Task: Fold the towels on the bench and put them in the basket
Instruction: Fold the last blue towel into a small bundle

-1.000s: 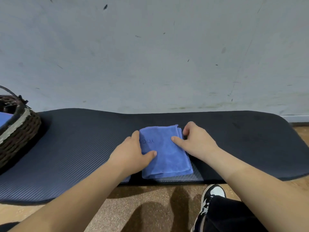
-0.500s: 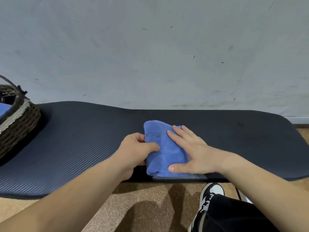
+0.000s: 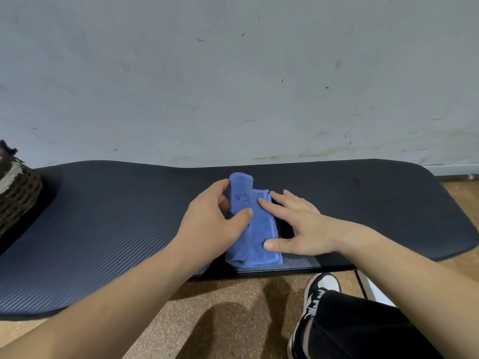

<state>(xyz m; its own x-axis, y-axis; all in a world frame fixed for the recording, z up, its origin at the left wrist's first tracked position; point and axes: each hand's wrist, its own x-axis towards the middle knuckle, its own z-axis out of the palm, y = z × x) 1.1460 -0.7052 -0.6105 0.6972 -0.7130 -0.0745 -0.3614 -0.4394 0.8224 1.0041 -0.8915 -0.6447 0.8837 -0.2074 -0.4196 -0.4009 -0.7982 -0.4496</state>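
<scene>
So the blue towel (image 3: 259,242) sits on the dark ribbed bench (image 3: 103,229), close to the front edge and roughly in the middle of its length, folded down to a fairly narrow strip. The left hand (image 3: 215,224) has hold of the towel's left flap: thumb curled over the front of the cloth, the other fingers wrapped round the back. That flap stands up off the bench, with its far end poking up above the fingers. There's some dark lettering on the raised part, too small and twisted for me to read. The right hand (image 3: 298,224) is flat and spread, fingers straight, not grabbing anything, just pressing. Its fingertips are on the far right part of the towel, the thumb is on the near right corner, and the palm is over bare bench just beside the cloth. The woven brown basket (image 3: 18,187) is way off at the left end of the bench, well apart from the towel. It's mostly cut off by the frame edge, so I can't tell what's in it. Behind the bench is a scuffed pale grey wall (image 3: 233,73). In front there's a cork-looking floor (image 3: 233,320), plus a black-and-white shoe (image 3: 321,288) and a black trouser leg (image 3: 363,330) at the lower right.
</scene>
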